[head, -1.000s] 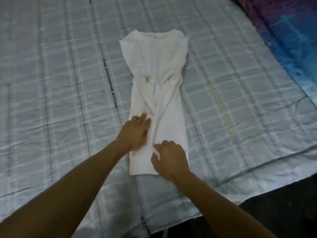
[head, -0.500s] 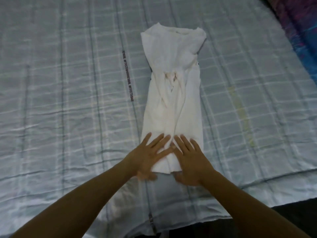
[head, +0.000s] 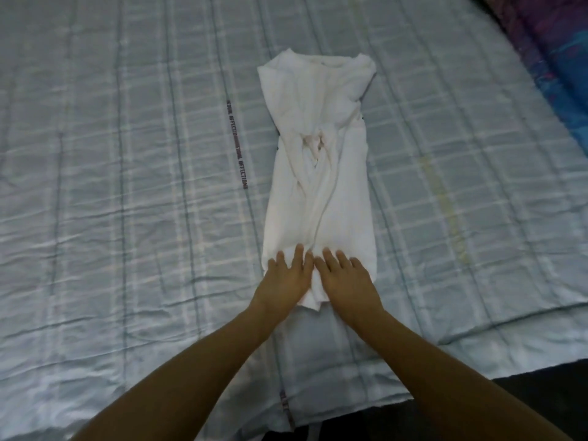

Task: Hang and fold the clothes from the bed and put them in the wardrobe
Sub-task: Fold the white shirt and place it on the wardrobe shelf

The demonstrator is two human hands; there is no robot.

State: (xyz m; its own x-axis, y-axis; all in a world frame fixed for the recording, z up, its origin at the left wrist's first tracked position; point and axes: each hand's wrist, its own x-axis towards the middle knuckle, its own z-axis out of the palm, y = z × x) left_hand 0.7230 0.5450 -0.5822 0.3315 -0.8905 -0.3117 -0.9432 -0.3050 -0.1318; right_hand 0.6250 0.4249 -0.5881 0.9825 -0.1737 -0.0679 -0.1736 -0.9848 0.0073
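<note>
A white shirt (head: 321, 173) lies on the bed, folded lengthwise into a narrow strip with its collar at the far end. Creases run down its middle. My left hand (head: 284, 276) and my right hand (head: 345, 276) rest side by side, palms down, on the shirt's near end. The fingers of both are spread flat on the cloth and grip nothing. The hem corners under my palms are hidden.
The bed (head: 127, 218) is covered by a pale blue checked sheet with a line of printed text (head: 237, 144) left of the shirt. A purple and blue patterned cloth (head: 553, 49) lies at the far right. The bed's near edge meets dark floor (head: 547, 393) at lower right.
Both hands have flattened out and come together at the shirt's near end, pressing it down. The view has shifted so the shirt sits further right and lower in the frame.
</note>
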